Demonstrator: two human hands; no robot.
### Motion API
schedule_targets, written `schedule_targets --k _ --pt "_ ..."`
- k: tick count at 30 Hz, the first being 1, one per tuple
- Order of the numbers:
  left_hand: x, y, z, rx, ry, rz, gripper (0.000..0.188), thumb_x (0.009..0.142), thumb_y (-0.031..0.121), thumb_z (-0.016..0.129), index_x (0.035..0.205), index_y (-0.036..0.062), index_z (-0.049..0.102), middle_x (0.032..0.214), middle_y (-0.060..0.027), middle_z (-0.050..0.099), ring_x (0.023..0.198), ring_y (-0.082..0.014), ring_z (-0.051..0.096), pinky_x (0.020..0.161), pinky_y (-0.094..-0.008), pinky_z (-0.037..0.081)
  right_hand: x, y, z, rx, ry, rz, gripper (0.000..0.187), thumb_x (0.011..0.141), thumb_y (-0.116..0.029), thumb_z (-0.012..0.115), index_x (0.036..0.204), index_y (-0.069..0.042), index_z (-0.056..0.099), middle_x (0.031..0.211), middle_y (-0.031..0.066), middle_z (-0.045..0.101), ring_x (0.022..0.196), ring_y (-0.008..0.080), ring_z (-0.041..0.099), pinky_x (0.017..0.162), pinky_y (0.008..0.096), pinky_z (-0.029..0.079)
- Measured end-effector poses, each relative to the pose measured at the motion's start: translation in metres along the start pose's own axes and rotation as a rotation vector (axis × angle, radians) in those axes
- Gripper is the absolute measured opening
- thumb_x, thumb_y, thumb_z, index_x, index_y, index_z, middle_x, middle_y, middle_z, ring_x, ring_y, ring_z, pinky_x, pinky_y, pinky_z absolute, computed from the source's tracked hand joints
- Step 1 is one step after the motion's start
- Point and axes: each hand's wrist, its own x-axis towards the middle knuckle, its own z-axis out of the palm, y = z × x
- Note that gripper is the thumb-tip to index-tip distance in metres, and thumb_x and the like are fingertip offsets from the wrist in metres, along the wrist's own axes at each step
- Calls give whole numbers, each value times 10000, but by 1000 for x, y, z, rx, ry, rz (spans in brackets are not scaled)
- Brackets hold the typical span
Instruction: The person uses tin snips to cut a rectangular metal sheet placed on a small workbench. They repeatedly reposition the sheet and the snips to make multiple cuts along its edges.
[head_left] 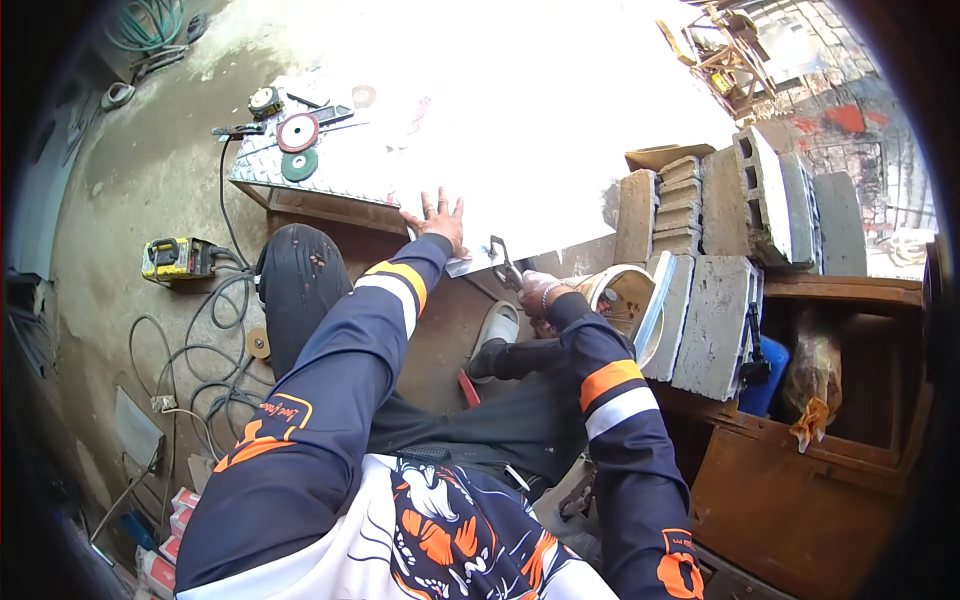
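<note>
A bright, washed-out sheet [540, 150] spreads out in front of me over a low tread-plate surface [345, 180]. My left hand [438, 222] lies flat near its close edge, fingers spread. To the right of it, my right hand [537, 290] is closed around the handles of a metal locking clamp [505, 265]. The clamp's jaws reach over the near edge of the sheet; glare hides whether they grip it. On the tread plate at the left are a reddish grinding disc [298, 132], a green disc [298, 166] and a tape measure [265, 102].
Concrete blocks [710, 320] are stacked at the right beside a pale bucket [630, 300]. A wooden cabinet [780, 500] stands lower right. Left on the floor are a yellow-and-black device [175, 258] and tangled cables [215, 370]. My sandalled foot [495, 335] is below the sheet.
</note>
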Motion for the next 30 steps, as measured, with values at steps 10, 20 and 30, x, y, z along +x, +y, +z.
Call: schedule_targets --k 10,20,30 --pt "2 2 7 47 -58 -94 1316 611 667 781 1554 249 -37 1589 -165 -199 1419 -516 -162 934 -866 155 -72 -35 -44 583 123 243 273 837 -171 546 905 71 652 786 188 693 654 270 699 548 374 538" --pt "0 12 -2 88 -105 -107 1340 606 674 781 1551 239 -63 1584 -194 -187 1422 -522 -136 943 -852 179 -81 -49 -26 495 388 430 330 805 -206 617 1076 -32 691 1098 197 682 1074 326 651 913 398 523" --pt "-70 16 11 -488 341 75 348 912 339 553 1104 64 642 1042 -198 666 984 -398 638 831 -500 493 -93 -56 -60 498 270 452 341 778 -174 604 1074 -35 697 1144 191 671 1097 345 635 912 423 514"
